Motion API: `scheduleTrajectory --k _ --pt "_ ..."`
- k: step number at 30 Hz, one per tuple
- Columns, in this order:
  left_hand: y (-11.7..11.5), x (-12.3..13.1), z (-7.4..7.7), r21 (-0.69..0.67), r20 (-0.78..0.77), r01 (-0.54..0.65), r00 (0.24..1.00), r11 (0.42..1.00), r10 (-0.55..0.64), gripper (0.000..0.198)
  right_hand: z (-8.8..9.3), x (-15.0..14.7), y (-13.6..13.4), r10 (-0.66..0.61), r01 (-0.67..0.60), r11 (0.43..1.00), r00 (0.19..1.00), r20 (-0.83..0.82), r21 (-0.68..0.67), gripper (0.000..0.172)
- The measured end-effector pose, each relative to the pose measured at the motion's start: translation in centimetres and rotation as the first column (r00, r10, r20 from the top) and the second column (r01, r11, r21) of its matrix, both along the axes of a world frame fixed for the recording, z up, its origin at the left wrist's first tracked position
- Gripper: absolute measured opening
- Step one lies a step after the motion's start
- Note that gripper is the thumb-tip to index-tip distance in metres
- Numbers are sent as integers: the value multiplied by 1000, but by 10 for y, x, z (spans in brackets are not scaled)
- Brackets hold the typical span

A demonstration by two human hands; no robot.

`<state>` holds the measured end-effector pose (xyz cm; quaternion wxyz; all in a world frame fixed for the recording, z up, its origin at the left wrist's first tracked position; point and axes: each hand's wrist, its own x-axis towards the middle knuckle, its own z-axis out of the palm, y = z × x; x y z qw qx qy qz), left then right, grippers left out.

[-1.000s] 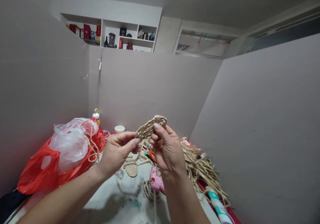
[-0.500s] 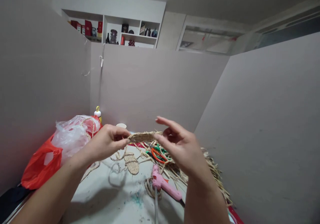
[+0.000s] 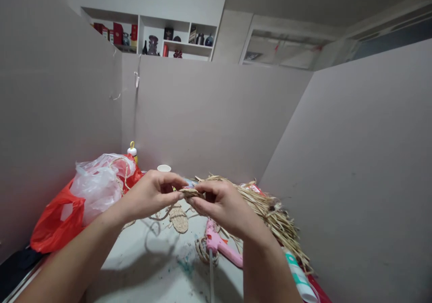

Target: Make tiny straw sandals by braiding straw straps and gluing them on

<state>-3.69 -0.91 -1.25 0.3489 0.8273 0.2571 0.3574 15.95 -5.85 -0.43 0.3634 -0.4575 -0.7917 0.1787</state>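
A small woven straw piece is held up over the table between my two hands. My left hand pinches its left end between thumb and fingers. At the other end, my right hand closes thumb and fingers on it, covering much of the piece. Below lies a small straw sandal-shaped sole with straw cord around it. A pink glue gun with a clear glue stick rests near my right wrist, beside a coil of straw cord.
Dry straw is heaped along the right side, with a white and green roll near it. At left sit a red plastic bag and a clear plastic bag. A white cup stands behind. Grey partitions enclose the table.
My right hand has moved left and its raised fingers have closed onto the straw piece. The piece now appears shorter, turned between both hands. More of the straw heap shows.
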Motion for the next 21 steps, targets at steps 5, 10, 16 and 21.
scheduleTrajectory --k 5,10,16,21 --pt "3 0 3 -170 93 78 994 982 -63 26 2 3 2 23 -58 993 955 -296 -107 9" --pt "3 3 1 -62 153 24 988 998 -14 24 2 6 6 31 -123 983 842 -538 -134 14" --pt "1 12 -6 207 121 -134 986 969 111 16 -3 6 12 47 -132 989 714 -698 -69 12" --pt "0 20 -11 445 169 -194 977 874 131 14 -4 3 14 56 -141 989 637 -769 -45 9"
